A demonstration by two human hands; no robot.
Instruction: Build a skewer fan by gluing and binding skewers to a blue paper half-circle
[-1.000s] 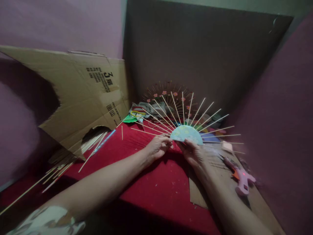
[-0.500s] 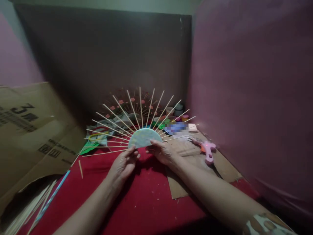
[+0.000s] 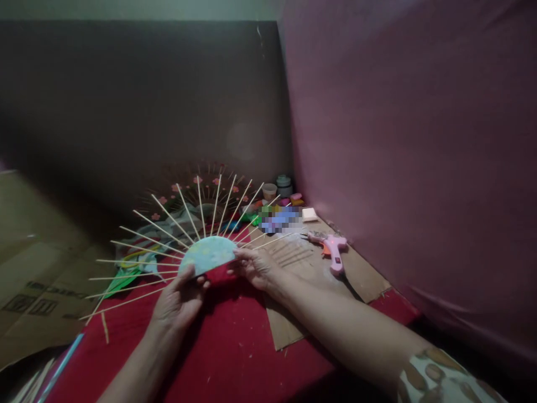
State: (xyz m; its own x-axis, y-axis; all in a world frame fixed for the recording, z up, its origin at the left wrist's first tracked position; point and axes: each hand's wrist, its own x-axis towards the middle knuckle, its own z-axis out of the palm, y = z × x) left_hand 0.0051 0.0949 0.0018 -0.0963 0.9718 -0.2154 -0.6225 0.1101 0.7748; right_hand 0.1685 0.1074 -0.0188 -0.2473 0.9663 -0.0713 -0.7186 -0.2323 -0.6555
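A pale blue-green half disc [image 3: 212,253] with several thin wooden sticks fanning out from its curved edge is held up over the red table cover [image 3: 226,347]. My left hand [image 3: 180,296] grips its lower left corner, thumb on the front face. At the right end of its straight edge, my right hand [image 3: 254,266] pinches it between thumb and fingers. The piece tilts, its left side lower. To the right, a pink glue gun [image 3: 333,249] lies on a sheet of cardboard [image 3: 361,274].
Behind stands a similar stick fan with pink flowers [image 3: 197,180]. Around it are a cup [image 3: 269,192], a grey-green jar [image 3: 284,184] and a white block [image 3: 309,215]. A big cardboard box [image 3: 33,263] is at the left, with sticks below it.
The view has turned to the right. The half disc, still in both hands, has tilted, its left side dropping lower and its right side higher.
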